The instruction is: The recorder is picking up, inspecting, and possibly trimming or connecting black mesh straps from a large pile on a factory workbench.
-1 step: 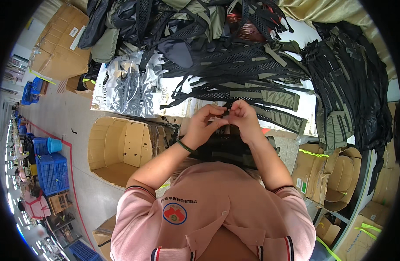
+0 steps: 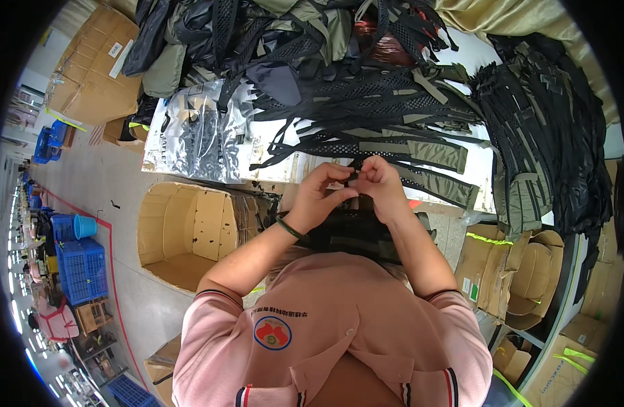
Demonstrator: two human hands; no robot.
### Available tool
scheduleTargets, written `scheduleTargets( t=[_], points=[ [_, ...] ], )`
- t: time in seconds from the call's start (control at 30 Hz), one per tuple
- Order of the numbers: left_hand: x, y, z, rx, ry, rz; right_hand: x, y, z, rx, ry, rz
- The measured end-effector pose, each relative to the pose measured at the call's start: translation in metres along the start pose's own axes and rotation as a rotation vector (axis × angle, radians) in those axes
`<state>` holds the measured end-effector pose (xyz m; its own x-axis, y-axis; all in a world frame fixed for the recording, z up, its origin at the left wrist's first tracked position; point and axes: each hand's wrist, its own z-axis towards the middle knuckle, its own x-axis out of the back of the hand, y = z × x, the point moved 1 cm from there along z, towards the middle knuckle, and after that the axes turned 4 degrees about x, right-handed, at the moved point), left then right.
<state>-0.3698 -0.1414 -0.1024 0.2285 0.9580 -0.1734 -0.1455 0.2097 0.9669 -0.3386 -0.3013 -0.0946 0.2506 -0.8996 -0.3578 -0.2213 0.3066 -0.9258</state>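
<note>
Over the near edge of the table, my left hand (image 2: 320,197) and my right hand (image 2: 381,186) meet fingertip to fingertip. Both are pinched on a narrow black strap (image 2: 355,165), whose end is mostly covered by the fingers. Whether a small fitting sits on it I cannot make out. Just beyond the hands lie black mesh shoulder straps with olive-green padded ends (image 2: 437,154), spread across the white tabletop (image 2: 271,136). Black fabric (image 2: 346,234) hangs or rests below the hands, close to my body.
A pile of black and olive bags (image 2: 258,41) fills the far side. Clear plastic bags (image 2: 207,132) lie at the left, and stacked straps (image 2: 542,136) cover the right. Open cardboard boxes stand below the table, left (image 2: 186,230) and right (image 2: 529,271). Blue crates (image 2: 81,268) stand far left.
The fingertips have shifted very slightly about the black strap. Everything else looks the same.
</note>
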Motion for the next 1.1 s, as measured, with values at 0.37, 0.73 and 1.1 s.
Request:
scheduleTargets(
  t=[0.37, 0.73, 1.1],
  points=[
    [0.004, 0.007, 0.007, -0.097, 0.037, 0.274, -0.001, -0.029, -0.003, -0.059, -0.087, -0.046],
    [0.004, 0.022, -0.015, 0.120, -0.192, 0.339, 0.006, -0.021, -0.004, 0.160, -0.170, -0.593],
    [0.088, 0.050, -0.038, 0.011, 0.019, 1.204, 0.028, -0.005, 0.058, 0.695, -0.088, -1.410]
  ],
)
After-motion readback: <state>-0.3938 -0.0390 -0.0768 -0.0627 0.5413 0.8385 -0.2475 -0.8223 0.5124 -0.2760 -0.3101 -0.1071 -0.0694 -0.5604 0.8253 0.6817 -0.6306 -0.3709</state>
